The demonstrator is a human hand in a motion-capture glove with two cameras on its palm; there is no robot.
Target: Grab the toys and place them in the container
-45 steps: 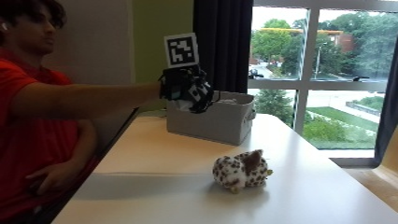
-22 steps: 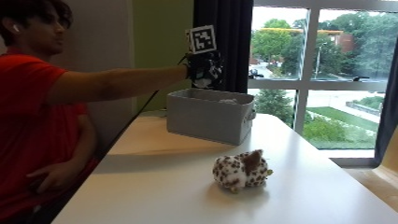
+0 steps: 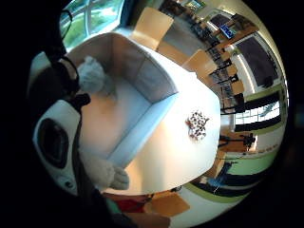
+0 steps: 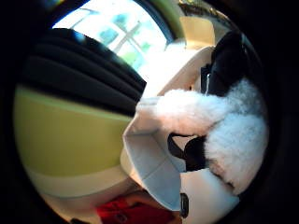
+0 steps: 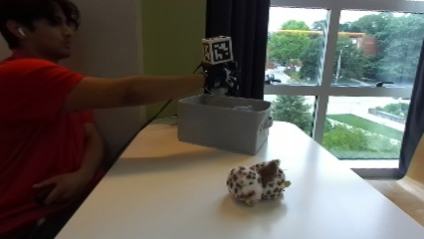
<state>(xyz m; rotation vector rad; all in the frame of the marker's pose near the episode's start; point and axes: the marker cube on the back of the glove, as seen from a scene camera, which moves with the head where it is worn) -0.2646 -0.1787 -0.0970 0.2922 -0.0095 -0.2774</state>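
Observation:
My gloved right hand hovers just above the open top of the grey fabric container at the back of the white table. Its fingers curl round a white fluffy toy, which fills the thumb side palm view. In the little finger side palm view, tufts of the white toy hang over the container's inside. A brown-spotted white plush toy lies alone on the table nearer the front, also seen as the spotted toy beside the container.
A dark curtain and a large window stand behind the container. Wooden chairs stand beyond the table's far side. The person's bare left hand rests at the hip, off the table.
My hand has risen from in front of the container's near wall and moved to above its open top, carrying the white toy. The spotted toy has stayed put.

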